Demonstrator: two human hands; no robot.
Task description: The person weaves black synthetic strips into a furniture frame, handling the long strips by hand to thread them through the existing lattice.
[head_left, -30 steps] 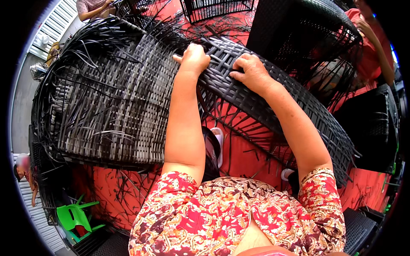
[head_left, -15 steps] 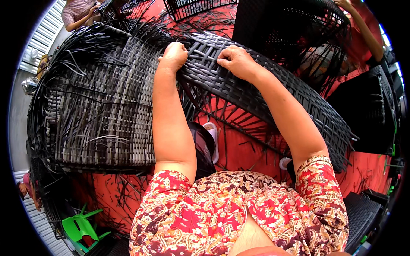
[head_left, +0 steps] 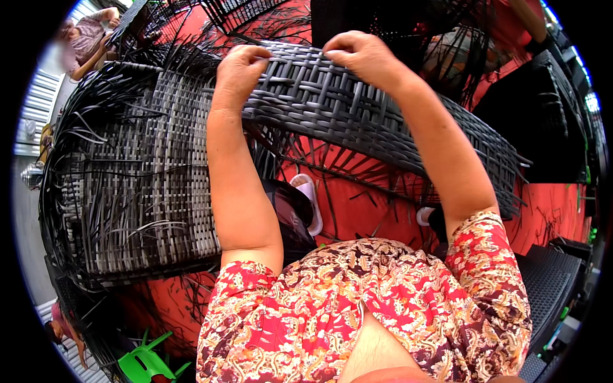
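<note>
A curved band of woven dark grey wicker (head_left: pixel 319 96) arches in front of me, with loose strip ends at its right end. My left hand (head_left: pixel 241 75) is closed in a pinch at the band's upper left end. Across from it, my right hand (head_left: pixel 365 56) pinches at the far upper edge, thumb and forefinger together. What lies between the fingertips of either hand is too small or hidden to make out. Left of the band is a larger woven wicker panel (head_left: pixel 185 140) in grey and black, with many loose black strips (head_left: pixel 96 115) along its far and left edges.
Strip scraps litter the red floor (head_left: pixel 357 214). A green plastic chair (head_left: pixel 150 364) stands at the lower left. Other people work nearby; one (head_left: pixel 92 38) is at the upper left. Dark woven furniture (head_left: pixel 523 121) stands at the right. A white slipper (head_left: pixel 313 207) shows below the band.
My hands have moved farther apart, the left one leftward and the right one upward. The view has shifted, and the band now sits higher and more to the left in the picture.
</note>
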